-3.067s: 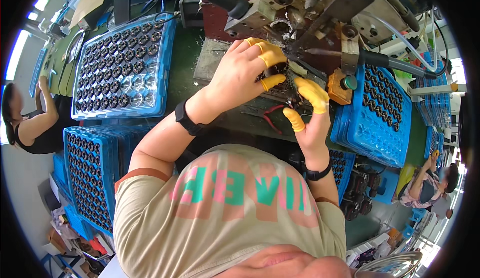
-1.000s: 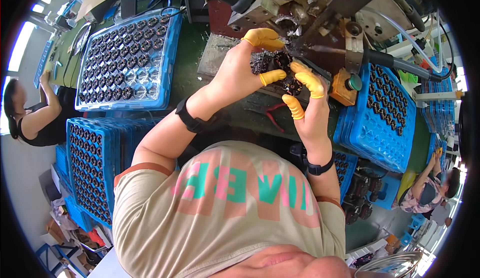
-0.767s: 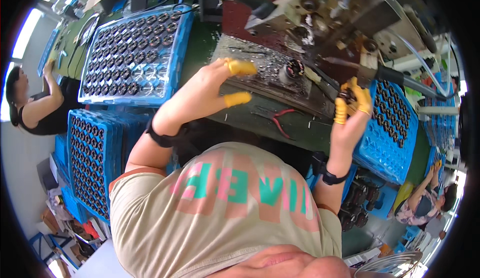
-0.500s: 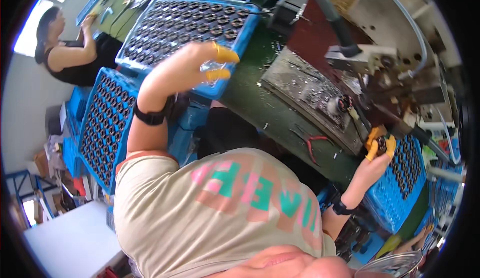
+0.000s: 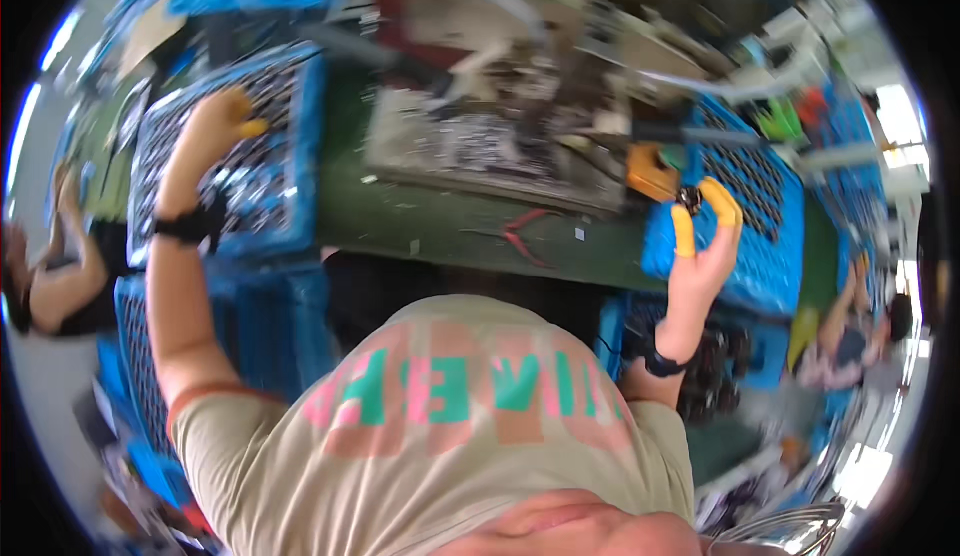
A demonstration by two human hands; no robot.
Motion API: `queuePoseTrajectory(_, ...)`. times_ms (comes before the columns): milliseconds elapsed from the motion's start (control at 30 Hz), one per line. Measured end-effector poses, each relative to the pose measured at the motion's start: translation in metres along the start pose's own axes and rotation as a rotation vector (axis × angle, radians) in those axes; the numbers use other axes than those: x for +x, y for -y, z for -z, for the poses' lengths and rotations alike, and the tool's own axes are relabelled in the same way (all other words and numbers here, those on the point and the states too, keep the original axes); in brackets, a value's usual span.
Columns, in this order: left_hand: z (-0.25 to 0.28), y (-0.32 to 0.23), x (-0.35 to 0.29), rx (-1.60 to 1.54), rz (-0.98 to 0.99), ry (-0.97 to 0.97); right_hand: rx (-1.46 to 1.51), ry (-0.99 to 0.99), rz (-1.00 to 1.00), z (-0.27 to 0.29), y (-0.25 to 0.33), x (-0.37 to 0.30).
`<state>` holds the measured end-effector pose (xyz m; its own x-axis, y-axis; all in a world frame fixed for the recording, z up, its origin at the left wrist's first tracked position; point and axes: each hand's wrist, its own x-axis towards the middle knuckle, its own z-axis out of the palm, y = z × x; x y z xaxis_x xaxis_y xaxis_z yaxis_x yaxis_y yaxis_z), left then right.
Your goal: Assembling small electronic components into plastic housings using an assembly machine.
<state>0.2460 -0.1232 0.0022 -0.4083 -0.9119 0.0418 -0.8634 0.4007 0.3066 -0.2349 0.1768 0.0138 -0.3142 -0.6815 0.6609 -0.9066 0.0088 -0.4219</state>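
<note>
Yellow covers are on some fingertips of both my hands. My left hand [image 5: 222,121] hangs over the left blue tray [image 5: 310,156], which is full of dark ring-shaped parts [image 5: 262,171]. Motion smears its fingers, so whether anything is between them is unclear. Between covered thumb and fingers, my right hand [image 5: 708,236] pinches a small dark round part [image 5: 689,199]. It is held just in front of the right blue tray [image 5: 775,276], where more dark parts [image 5: 745,181] stand in rows.
A metal machine bed [image 5: 440,156], littered with shavings, lies between the trays on the green tabletop [image 5: 345,176]. Red-handled pliers [image 5: 520,236] rest before it. An orange block [image 5: 652,171] stands near my right hand. Other people [image 5: 75,266] sit at the far left and right.
The whole view has swung to the right and blurred. My left hand has moved out over the left tray's parts. The right hand still holds its dark part, now away from the machine.
</note>
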Motion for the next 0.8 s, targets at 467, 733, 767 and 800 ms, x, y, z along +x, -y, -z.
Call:
queuePoseTrajectory(467, 0.024, -0.021, -0.031, -0.158, 0.081, -0.166, -0.192, 0.029, -0.498, 0.05, -0.078, -0.012)
queuePoseTrajectory(733, -0.019, -0.034, -0.076, -0.856, -0.026, -0.313, -0.052, 0.149, -0.461, 0.043, -0.076, -0.017)
queuePoseTrajectory(767, -0.026, -0.033, -0.082, -0.855, -0.031, -0.32, -0.118, 0.163, -0.42, 0.04, -0.075, -0.016)
queuePoseTrajectory(800, -0.031, -0.031, -0.09, -0.915, -0.006, -0.332, -0.121, 0.172, -0.376, 0.036, -0.075, -0.013)
